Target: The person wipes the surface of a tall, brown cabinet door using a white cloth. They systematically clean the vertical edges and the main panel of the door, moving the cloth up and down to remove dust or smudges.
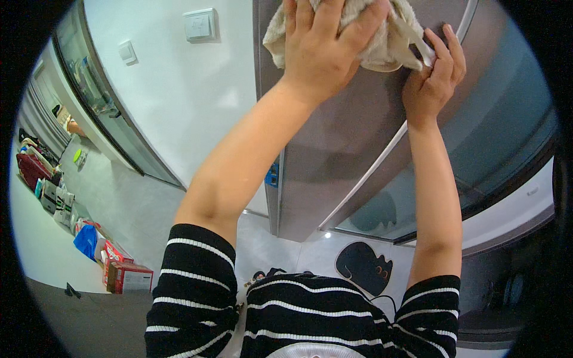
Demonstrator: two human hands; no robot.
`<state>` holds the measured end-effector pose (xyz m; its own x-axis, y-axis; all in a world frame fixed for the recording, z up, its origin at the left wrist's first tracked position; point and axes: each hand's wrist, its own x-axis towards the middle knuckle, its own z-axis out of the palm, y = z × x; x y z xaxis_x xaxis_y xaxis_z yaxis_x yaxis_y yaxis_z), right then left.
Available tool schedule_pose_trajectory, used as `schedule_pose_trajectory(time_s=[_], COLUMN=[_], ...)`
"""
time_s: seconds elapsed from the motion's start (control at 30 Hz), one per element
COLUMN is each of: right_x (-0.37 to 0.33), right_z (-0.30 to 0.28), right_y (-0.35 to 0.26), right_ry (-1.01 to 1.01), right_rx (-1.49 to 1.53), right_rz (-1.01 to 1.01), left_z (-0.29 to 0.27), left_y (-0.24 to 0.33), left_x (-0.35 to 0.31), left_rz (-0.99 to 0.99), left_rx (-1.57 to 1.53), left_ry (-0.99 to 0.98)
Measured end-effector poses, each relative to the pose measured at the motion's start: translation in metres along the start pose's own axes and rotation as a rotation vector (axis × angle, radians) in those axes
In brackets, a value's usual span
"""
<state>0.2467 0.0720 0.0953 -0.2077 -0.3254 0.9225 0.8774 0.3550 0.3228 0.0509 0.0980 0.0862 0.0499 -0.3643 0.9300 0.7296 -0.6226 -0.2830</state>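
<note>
Fingers (304,17) of your left hand (319,62) lie spread over a cream, fluffy cloth (379,52), their tips partly cut off by the upper edge; whether they grip it or merely press it cannot be told. The cloth lies against a grey-brown upright panel (346,137), at the top of the view. Your right hand (431,89) is half curled at the cloth's right edge, beside a pale strip; its hold on that strip cannot be made out. Farther out, your bare forearms lead down to black sleeves (194,292) with white stripes. Right of the panel stands bluish glass (501,131); to its left, a white wall (179,95) bears a large switch (200,25). Below, a dark mat (363,268) lies on the pale floor; at lower left, a blue bag (87,241) sits near a red box (132,278).
</note>
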Motion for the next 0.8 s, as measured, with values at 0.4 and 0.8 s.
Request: schedule_pose_trajectory(time_s=[0.4, 0.8], right_x=[0.004, -0.061], right_z=[-0.005, -0.022], right_y=[-0.004, -0.003], right_ry=[-0.021, -0.117], right_rx=[0.026, 0.349], right_rz=[-0.017, 0.4], left_z=[-0.119, -0.023], left_y=[0.112, 0.03], left_x=[-0.298, -0.038], left_rz=[0.401, 0.011], left_rx=[-0.576, -0.004], left_ry=[-0.99, -0.35])
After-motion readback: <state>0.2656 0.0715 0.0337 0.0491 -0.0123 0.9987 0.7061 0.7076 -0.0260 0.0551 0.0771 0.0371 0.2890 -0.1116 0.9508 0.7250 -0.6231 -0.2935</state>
